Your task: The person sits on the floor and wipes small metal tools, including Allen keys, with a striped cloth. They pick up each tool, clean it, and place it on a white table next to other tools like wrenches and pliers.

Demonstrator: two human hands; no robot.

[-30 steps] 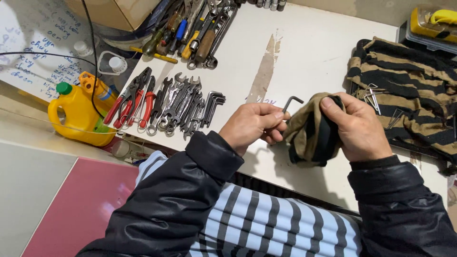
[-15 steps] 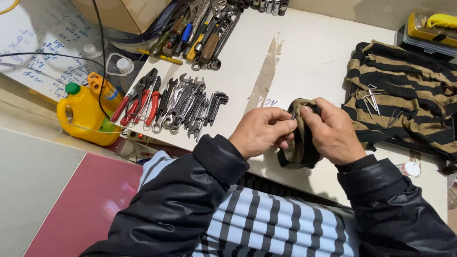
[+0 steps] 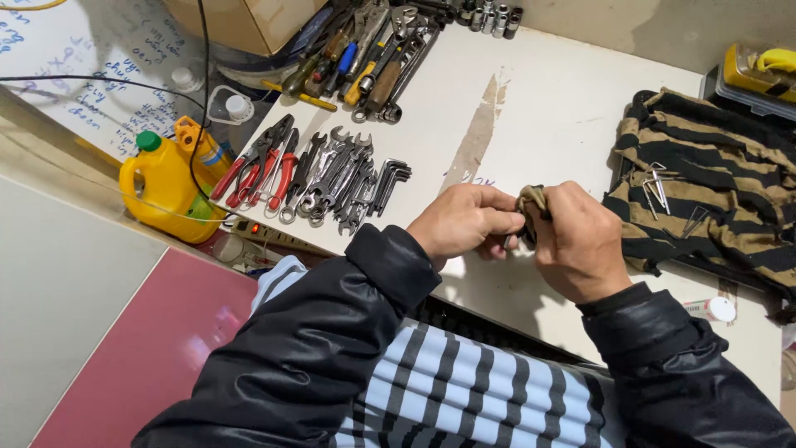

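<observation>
My left hand (image 3: 464, 220) and my right hand (image 3: 576, 241) are pressed together over the white table (image 3: 547, 99). My right hand is closed around an olive rag (image 3: 531, 199), which bunches out between the two hands. My left hand pinches a small metal hex key (image 3: 508, 241); only a short end of it shows under the fingers, and the rest is wrapped in the rag. Both arms wear dark jacket sleeves.
A striped cloth (image 3: 705, 191) lies to the right with a few hex keys (image 3: 659, 187) on it. Wrenches and red-handled pliers (image 3: 323, 178) lie in a row at the left, beside a yellow jug (image 3: 162, 191). Screwdrivers (image 3: 373, 58) are piled at the back near a cardboard box (image 3: 249, 21).
My hands have closed together. The rag, wide and loose in my right hand before, is now bunched tight between them, and the hex key has gone mostly out of sight inside it.
</observation>
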